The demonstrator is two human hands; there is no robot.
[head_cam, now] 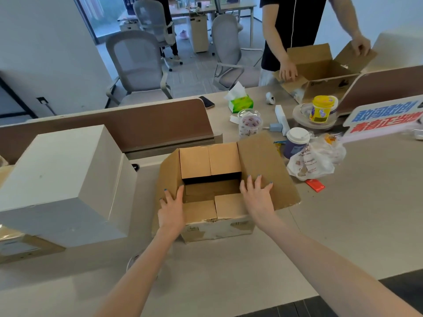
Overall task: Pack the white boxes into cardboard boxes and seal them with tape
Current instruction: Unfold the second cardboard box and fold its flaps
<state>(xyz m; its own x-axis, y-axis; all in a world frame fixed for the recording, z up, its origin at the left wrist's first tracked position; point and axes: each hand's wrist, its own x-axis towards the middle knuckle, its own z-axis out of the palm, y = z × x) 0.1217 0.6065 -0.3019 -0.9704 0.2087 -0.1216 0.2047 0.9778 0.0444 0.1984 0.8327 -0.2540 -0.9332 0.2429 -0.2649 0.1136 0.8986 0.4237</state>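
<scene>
An open cardboard box stands in the middle of the table, all its flaps spread. My left hand lies flat on the left flap, thumb over its inner edge. With fingers straight, my right hand presses on the right flap. The inside of the box looks dark, and I see nothing in it. Two big white boxes are stacked at the left, on top of another cardboard box.
Across the table a person holds the flaps of a second open cardboard box. Cups, a plastic bag, a tissue pack, a phone and a sign crowd the right. A brown divider stands behind.
</scene>
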